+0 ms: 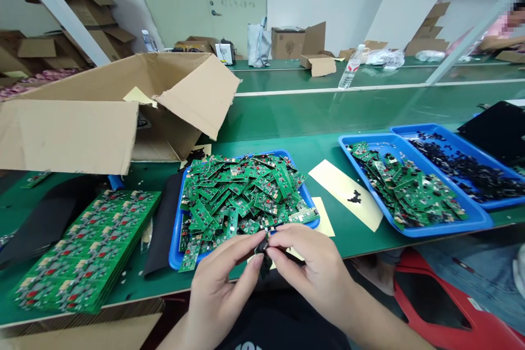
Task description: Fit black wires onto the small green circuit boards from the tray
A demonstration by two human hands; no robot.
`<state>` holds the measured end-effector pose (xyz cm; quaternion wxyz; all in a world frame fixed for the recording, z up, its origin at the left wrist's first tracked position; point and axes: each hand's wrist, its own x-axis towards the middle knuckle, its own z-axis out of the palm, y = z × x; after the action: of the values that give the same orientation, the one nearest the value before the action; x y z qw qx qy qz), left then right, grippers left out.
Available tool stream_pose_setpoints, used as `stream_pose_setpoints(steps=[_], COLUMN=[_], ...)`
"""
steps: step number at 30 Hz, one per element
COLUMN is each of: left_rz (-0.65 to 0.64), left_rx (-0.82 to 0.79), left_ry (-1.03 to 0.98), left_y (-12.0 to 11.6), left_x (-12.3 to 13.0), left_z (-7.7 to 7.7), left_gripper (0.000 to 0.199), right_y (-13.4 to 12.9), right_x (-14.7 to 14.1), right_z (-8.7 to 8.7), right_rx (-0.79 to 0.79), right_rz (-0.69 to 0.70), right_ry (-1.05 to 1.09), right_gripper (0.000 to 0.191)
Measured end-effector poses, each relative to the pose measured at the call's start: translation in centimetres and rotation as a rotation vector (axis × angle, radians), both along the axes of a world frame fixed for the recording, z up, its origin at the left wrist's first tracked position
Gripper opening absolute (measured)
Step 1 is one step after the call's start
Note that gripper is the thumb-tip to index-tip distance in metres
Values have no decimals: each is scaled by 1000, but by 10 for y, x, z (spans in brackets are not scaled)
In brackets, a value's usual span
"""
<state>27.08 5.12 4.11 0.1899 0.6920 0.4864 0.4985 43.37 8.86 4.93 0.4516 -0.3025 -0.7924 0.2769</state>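
Note:
Both hands meet just in front of a blue tray [175, 246] heaped with small green circuit boards [246, 188]. Between the fingertips is a small black part [266, 265], mostly hidden by the fingers. My left hand [223, 279] pinches it between thumb and forefinger. From the other side, my right hand [314, 262] grips the same part with thumb and fingers. Whether a circuit board is also held there I cannot tell. To the right, a strip of cream paper [332, 180] has a few black pieces [354, 196] on it.
Stacked green board panels [88, 251] lie at left beside black sheets [164, 224]. Behind them stands an open cardboard box [69, 136]. At right are another blue tray of boards [471, 224] and one of black parts [463, 161]. A water bottle [350, 68] stands farther back.

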Motion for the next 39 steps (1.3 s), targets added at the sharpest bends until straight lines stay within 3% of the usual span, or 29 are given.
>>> stream_pose_setpoints(steps=[10,15,20,21,23,26,29,31,36,39], left_rz=[112,136,202,208,197,161,176,167,94,77], left_rx=[95,113,-28,-94,-199,-257,-278,-251,-116,-225], left_ry=[220,191,-65,-130,-271,-450,-518,-507,-311,-377], left_y=[5,10,3,2,2,4,5,7,13,16], left_x=[6,10,1,-2,-5,-2,4,5,-4,-6], left_z=[7,4,-4,-5,-6,-5,-5,-6,-12,-15], left_gripper=[19,18,16,17,19,18,12,13,22,21], right_y=[-3,2,30,32,27,6,-13,-19,-23,-28], right_x=[-11,-13,25,32,38,28,11,3,-5,-10], right_z=[-6,-6,-5,-6,-8,-12,-17,-23,-43,-55], right_rx=[309,232,107,43,-178,-416,-471,-437,-207,-126], right_rz=[-182,-255,-462,-458,-278,10,163,143,-74,-131], right_ry=[-150,-143,-108,-90,0,156,265,280,239,241], right_gripper=[19,20,19,14,3,22,39,45,44,42])
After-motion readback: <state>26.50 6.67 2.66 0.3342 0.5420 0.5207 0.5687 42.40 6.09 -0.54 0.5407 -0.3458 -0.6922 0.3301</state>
